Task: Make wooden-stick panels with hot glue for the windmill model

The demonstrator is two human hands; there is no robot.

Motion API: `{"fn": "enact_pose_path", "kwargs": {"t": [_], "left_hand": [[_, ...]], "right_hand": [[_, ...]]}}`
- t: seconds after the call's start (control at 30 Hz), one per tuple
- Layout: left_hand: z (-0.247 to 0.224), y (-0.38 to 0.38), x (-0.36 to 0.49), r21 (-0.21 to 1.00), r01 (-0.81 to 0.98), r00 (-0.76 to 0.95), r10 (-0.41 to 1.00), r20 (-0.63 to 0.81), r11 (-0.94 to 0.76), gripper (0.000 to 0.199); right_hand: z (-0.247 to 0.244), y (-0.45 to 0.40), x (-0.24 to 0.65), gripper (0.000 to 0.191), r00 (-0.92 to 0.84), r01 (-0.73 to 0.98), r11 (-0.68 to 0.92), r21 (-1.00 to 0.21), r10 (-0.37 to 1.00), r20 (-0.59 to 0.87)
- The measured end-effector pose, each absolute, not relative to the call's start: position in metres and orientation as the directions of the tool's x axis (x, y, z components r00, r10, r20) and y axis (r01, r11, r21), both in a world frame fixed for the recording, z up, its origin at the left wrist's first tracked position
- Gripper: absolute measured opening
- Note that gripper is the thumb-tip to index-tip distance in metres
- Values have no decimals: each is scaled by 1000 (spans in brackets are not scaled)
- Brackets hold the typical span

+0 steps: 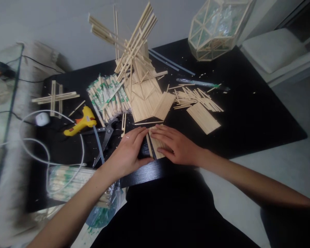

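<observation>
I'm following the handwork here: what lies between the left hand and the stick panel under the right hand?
A thin wooden strip, seen in the head view; a sliver of dark table shows between it and the panel.

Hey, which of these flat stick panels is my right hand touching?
The panel near the table's front edge, under your right hand; the other panels are farther back, untouched.

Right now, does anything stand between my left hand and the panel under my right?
Yes: a thin wooden strip lies between your left hand and the panel, with a narrow gap showing between strip and panel.
</observation>
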State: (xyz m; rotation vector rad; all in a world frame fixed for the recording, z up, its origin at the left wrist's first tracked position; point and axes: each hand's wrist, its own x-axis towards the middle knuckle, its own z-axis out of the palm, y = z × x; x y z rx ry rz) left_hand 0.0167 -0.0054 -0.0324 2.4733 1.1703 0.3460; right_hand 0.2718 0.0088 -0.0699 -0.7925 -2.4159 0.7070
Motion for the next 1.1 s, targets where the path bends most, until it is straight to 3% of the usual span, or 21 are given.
{"fn": "enact_pose_path", "kwargs": {"t": [0.1, 0.2, 0.33, 0.43, 0.57, 0.77, 0.87, 0.97, 1.1], "left_hand": [[-25, -8, 15, 393, 698, 625, 777, 74, -599, 93], [-19, -13, 10, 367, 710, 619, 781, 83, -601, 92], [-16, -17, 1, 366, 730, 590, 802, 91, -578, 92], [-15, -17, -5, 380, 745, 563, 822, 80, -547, 90], [-12, -14, -9, 364, 754, 562, 824, 72, -546, 89], [-13, -13, -7, 366, 735, 601, 799, 39, -571, 89], [-15, -13, -4, 373, 721, 617, 786, 38, -585, 88], [-16, -11, -3, 377, 699, 641, 766, 45, -607, 82], [-17, -8, 1, 377, 676, 671, 740, 38, -633, 69]], "right_hand": [[-66, 7, 275, 45, -680, 337, 670, -661, 659, 321], [-61, -3, 275, 35, -597, 468, 634, -616, 740, 308], [-57, -21, 271, 55, -505, 672, 530, -517, 839, 204], [-53, -24, 273, 44, -525, 652, 529, -543, 832, 179], [-49, -14, 286, 51, -633, 581, 626, -521, 749, 195], [-51, -18, 277, 33, -471, 720, 558, -412, 830, 300], [-52, -27, 267, 44, -468, 768, 522, -371, 853, 233], [-53, -29, 268, 43, -535, 700, 569, -432, 818, 211], [-57, -21, 280, 23, -690, 441, 671, -596, 678, 252]]}}
